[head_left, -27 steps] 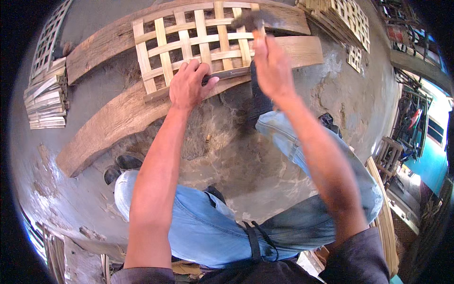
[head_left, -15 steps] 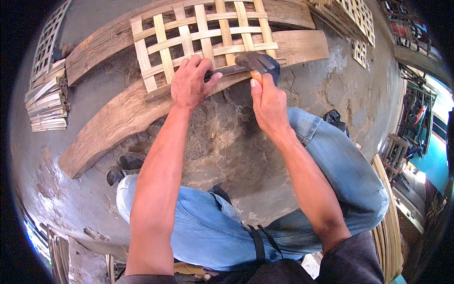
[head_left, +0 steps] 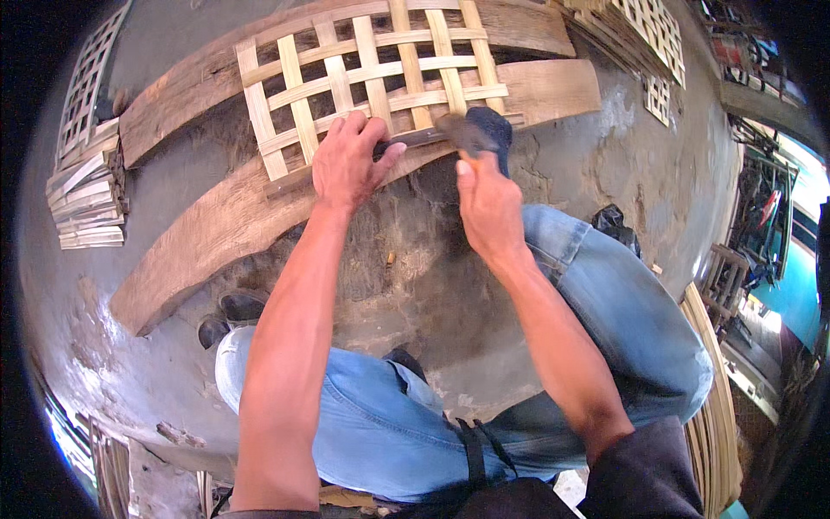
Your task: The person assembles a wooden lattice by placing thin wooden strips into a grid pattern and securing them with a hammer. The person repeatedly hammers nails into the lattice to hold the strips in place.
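Observation:
A woven lattice panel of pale flat strips (head_left: pixel 373 76) lies across two curved timber beams. My left hand (head_left: pixel 353 164) is closed at its near edge, fingers round a narrow dark bar (head_left: pixel 419 137) that lies along that edge. My right hand (head_left: pixel 490 203) grips the orange handle of a hammer, thumb along it. The hammer head (head_left: pixel 469 136), blurred by motion, is over the bar's right end; whether they touch I cannot tell. Just beyond it, my dark-covered foot (head_left: pixel 498 143) rests against the near beam (head_left: pixel 216 221).
Stacked pale strips (head_left: pixel 86 195) and another lattice (head_left: pixel 85 78) lie at the left. More lattices and strips (head_left: pixel 644 43) are at the far right. My jeans-clad legs (head_left: pixel 622 285) fold beneath my arms. A small dark bag (head_left: pixel 616 227) sits beside the right knee.
The hammer head has tipped slightly, uncovering more of my foot, and my right hand is a little lower. My left hand keeps its hold on the bar. The whole view has shifted slightly.

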Action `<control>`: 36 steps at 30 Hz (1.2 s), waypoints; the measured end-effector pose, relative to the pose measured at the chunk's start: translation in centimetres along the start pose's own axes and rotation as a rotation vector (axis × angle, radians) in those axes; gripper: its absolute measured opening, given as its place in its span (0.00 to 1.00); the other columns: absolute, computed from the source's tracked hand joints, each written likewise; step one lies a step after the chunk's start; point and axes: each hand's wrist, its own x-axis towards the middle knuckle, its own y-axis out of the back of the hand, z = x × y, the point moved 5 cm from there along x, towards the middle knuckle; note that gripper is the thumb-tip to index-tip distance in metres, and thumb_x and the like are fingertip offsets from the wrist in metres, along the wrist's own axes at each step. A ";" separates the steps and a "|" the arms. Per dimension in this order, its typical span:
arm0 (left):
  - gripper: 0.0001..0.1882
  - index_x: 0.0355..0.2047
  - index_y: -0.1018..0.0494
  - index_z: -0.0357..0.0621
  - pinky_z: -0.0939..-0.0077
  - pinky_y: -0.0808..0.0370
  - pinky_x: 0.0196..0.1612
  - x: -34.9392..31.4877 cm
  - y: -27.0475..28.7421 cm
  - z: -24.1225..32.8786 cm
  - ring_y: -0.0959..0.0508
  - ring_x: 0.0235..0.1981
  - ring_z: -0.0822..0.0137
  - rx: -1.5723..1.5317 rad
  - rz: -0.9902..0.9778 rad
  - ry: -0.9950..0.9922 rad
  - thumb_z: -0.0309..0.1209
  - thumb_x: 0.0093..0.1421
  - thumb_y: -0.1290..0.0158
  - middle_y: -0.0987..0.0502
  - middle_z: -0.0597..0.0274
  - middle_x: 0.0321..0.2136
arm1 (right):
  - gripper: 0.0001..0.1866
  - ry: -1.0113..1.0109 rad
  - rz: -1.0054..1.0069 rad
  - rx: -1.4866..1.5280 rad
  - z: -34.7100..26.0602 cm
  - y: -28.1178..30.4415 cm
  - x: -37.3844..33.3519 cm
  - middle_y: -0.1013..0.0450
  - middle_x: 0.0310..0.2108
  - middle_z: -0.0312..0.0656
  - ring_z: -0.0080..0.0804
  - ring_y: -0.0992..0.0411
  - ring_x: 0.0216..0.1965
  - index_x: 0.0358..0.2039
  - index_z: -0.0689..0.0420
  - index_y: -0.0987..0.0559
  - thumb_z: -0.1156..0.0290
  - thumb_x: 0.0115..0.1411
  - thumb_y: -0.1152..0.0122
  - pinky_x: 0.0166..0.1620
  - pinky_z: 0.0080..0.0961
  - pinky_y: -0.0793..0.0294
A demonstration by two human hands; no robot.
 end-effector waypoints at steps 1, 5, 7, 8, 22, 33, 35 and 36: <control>0.15 0.29 0.26 0.48 0.61 0.27 0.38 -0.1 0.1 -0.1 0.26 0.37 0.56 -0.005 0.001 0.001 0.43 0.51 0.36 0.29 0.61 0.30 | 0.11 0.060 0.086 0.025 -1.0 1.1 0.0 0.24 0.27 0.57 0.60 0.24 0.32 0.41 0.59 0.30 0.66 0.65 0.48 0.34 0.52 0.27; 0.15 0.29 0.26 0.48 0.60 0.27 0.37 0.1 -0.1 -0.1 0.26 0.36 0.56 -0.010 0.012 0.003 0.44 0.52 0.37 0.30 0.62 0.30 | 0.11 0.113 0.004 0.004 -0.5 -0.9 -0.1 0.25 0.27 0.57 0.60 0.25 0.31 0.42 0.61 0.30 0.65 0.66 0.48 0.34 0.52 0.28; 0.16 0.29 0.26 0.48 0.60 0.27 0.37 0.3 -0.1 -0.4 0.26 0.36 0.56 0.017 0.016 0.014 0.44 0.52 0.37 0.30 0.62 0.29 | 0.12 0.077 0.026 0.080 -1.1 -0.7 0.6 0.25 0.27 0.58 0.61 0.25 0.32 0.42 0.61 0.29 0.65 0.67 0.49 0.34 0.52 0.28; 0.16 0.29 0.27 0.48 0.60 0.27 0.37 0.2 -0.1 -0.4 0.26 0.35 0.56 0.000 0.029 0.002 0.44 0.52 0.37 0.30 0.62 0.29 | 0.12 0.059 0.038 0.118 -1.4 -0.4 0.8 0.25 0.27 0.58 0.61 0.25 0.32 0.42 0.61 0.29 0.65 0.67 0.49 0.35 0.52 0.28; 0.16 0.29 0.27 0.49 0.59 0.27 0.37 -0.4 -0.9 -0.5 0.25 0.36 0.56 -0.027 0.075 -0.037 0.46 0.53 0.37 0.29 0.61 0.29 | 0.15 -0.050 -0.063 -0.055 -1.5 0.9 2.2 0.25 0.28 0.62 0.65 0.26 0.34 0.37 0.65 0.27 0.63 0.69 0.52 0.35 0.55 0.29; 0.17 0.30 0.26 0.50 0.60 0.26 0.39 -0.3 -0.9 -1.0 0.25 0.38 0.57 0.030 0.056 -0.020 0.49 0.54 0.39 0.29 0.63 0.30 | 0.25 0.204 -0.004 -0.080 -3.0 3.1 7.0 0.26 0.31 0.66 0.67 0.27 0.38 0.35 0.67 0.24 0.55 0.70 0.58 0.42 0.59 0.31; 0.18 0.30 0.27 0.49 0.60 0.26 0.39 0.1 -0.9 -0.4 0.25 0.38 0.56 0.008 0.064 -0.033 0.50 0.54 0.39 0.29 0.62 0.30 | 0.25 0.080 -0.197 -0.231 1.3 1.0 6.6 0.26 0.31 0.66 0.67 0.27 0.37 0.35 0.66 0.23 0.55 0.70 0.57 0.41 0.58 0.30; 0.18 0.30 0.27 0.49 0.60 0.26 0.39 0.0 -0.9 -0.5 0.25 0.38 0.56 0.012 0.058 -0.031 0.50 0.54 0.39 0.28 0.62 0.30 | 0.25 0.115 -0.173 -0.204 0.4 2.0 6.5 0.26 0.31 0.66 0.67 0.27 0.37 0.36 0.67 0.23 0.56 0.70 0.57 0.42 0.57 0.29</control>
